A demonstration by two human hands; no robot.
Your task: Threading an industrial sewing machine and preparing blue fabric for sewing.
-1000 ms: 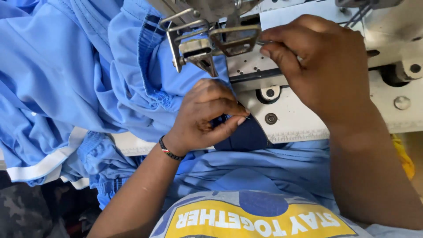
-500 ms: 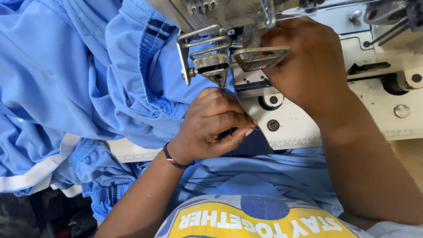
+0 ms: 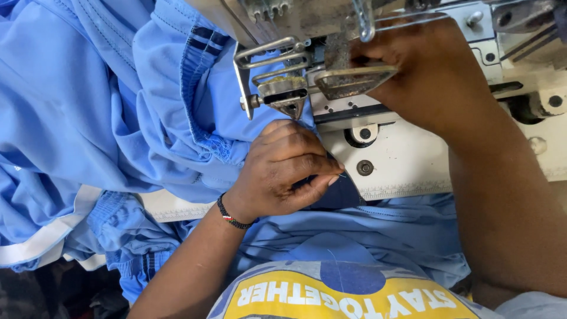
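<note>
White sewing machine bed (image 3: 407,159), screws & slots showing on its top. Bunched light-blue fabric (image 3: 118,112) lies across its left part, w/ darker blue fabric (image 3: 336,195) at front edge.

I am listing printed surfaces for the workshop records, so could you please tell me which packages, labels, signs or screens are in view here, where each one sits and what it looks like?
Printed panel on the person's shirt: bottom centre, below the left hand; a curved yellow band with white block lettering, a dark blue circle above it, on grey cloth.
No packages, signs or screens show.
</note>
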